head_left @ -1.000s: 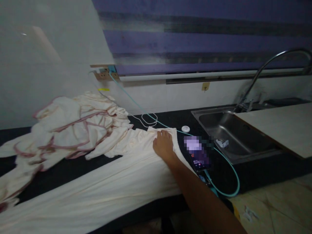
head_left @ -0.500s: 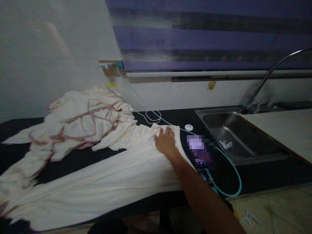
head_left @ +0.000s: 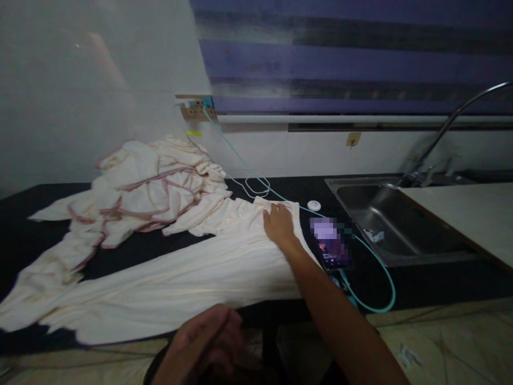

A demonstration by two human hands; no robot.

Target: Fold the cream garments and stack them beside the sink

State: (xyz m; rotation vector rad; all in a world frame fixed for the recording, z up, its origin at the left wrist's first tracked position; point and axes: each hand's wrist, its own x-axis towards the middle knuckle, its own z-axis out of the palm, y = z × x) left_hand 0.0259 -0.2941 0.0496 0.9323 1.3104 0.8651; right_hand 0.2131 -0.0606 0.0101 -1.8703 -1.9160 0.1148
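Observation:
A pair of cream trousers [head_left: 180,278] lies stretched across the dark counter, legs toward the left and waistband toward the right. My right hand [head_left: 279,224] rests on the fabric near the waistband, fingers slightly bent and apart, pressing on the cloth. Below the counter's front edge, my left hand [head_left: 212,337] is in the air, a little blurred, with loosely curved fingers and nothing visible in it. Beyond the trousers sits a heap of cream clothing with pink trim [head_left: 160,187], one part trailing down to the left.
Right of the waistband lies a phone [head_left: 334,251], partly pixelated, with a teal cable [head_left: 390,283] looping around it. A white round object [head_left: 313,206] is behind it. Further right are a steel sink [head_left: 385,219] and tap [head_left: 444,125]. Wall sockets [head_left: 196,111] hold plugs.
My left hand has come from the far-left trouser legs to the bottom middle, away from the cloth. My right hand stays near the waistband, its fingers more bent. The view has shifted slightly left.

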